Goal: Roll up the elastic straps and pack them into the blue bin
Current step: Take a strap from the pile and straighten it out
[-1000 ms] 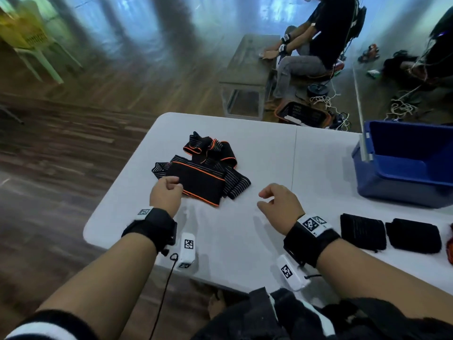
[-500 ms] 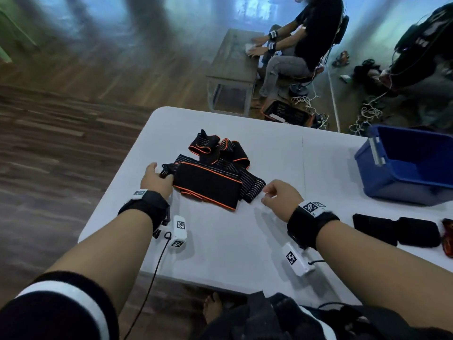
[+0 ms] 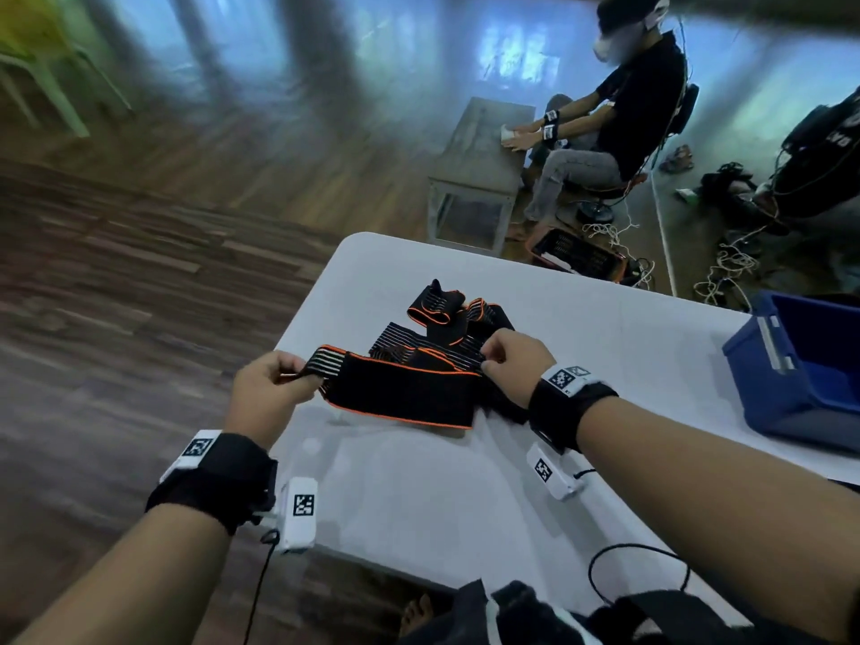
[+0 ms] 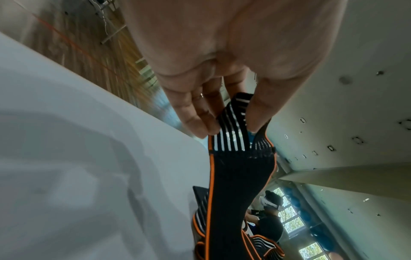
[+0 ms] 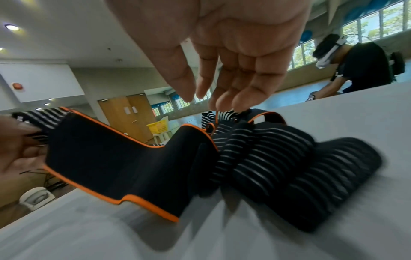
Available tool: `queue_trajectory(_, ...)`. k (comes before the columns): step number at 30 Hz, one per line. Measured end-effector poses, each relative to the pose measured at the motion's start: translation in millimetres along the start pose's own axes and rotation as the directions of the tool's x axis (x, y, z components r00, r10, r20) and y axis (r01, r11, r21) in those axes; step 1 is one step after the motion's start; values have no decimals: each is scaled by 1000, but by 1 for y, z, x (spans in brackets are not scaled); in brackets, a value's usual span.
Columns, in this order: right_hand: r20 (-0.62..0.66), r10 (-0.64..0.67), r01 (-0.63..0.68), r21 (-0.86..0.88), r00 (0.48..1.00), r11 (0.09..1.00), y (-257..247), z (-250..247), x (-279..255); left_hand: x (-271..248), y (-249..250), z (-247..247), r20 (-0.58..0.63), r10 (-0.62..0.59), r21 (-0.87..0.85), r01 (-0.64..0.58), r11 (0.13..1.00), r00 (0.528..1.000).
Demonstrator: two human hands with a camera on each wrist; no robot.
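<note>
A black elastic strap (image 3: 405, 393) with orange edging lies in front of a pile of more straps (image 3: 446, 314) on the white table (image 3: 442, 495). My left hand (image 3: 302, 372) pinches its striped end (image 4: 231, 119) between thumb and fingers and holds it just above the table's left edge. My right hand (image 3: 486, 360) hovers over the strap's other end. In the right wrist view its loosely bent fingertips (image 5: 224, 105) touch a striped band (image 5: 255, 154), while the thumb stands apart and holds nothing. The blue bin (image 3: 800, 379) stands at the table's right side.
The table's left edge (image 3: 298, 328) runs close beside my left hand, with wooden floor below. Another person (image 3: 623, 114) sits at a grey bench (image 3: 484, 155) behind the table. An orange basket (image 3: 577, 253) and loose cables lie on the floor there.
My left hand has taken the strap's striped end and lifted it off the table. My right hand has moved forward onto the pile. The view has swung left.
</note>
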State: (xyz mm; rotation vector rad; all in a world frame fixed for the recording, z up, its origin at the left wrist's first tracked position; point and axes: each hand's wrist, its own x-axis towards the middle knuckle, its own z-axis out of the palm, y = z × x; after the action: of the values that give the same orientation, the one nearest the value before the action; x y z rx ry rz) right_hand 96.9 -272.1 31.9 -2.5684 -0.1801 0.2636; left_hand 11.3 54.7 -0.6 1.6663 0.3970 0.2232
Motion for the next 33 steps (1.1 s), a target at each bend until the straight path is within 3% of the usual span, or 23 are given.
queue_trajectory(6,163,-69,93,-146,984,985,-40,28,45,-34,-4,-30,-50,-25,-102,20,995,998)
queue_trajectory(11,212,-92,143,-240,973,960,-63,41,63,-58,-16,-50,-46,-79,-63,76,995,996)
queue_trajectory(19,314,-37,137,-301,949,944,-68,49,63,-75,-27,-55,-42,-122,-65,119,991,992)
queue_trajectory(28,237,-64,127,-263,969,956,-79,17,63,-68,1,-39,-24,-60,-2,60,998,998)
queue_trajectory(33,61,-141,151,-192,988,970,-67,-33,57,-52,41,-13,-7,72,75,-71,995,997)
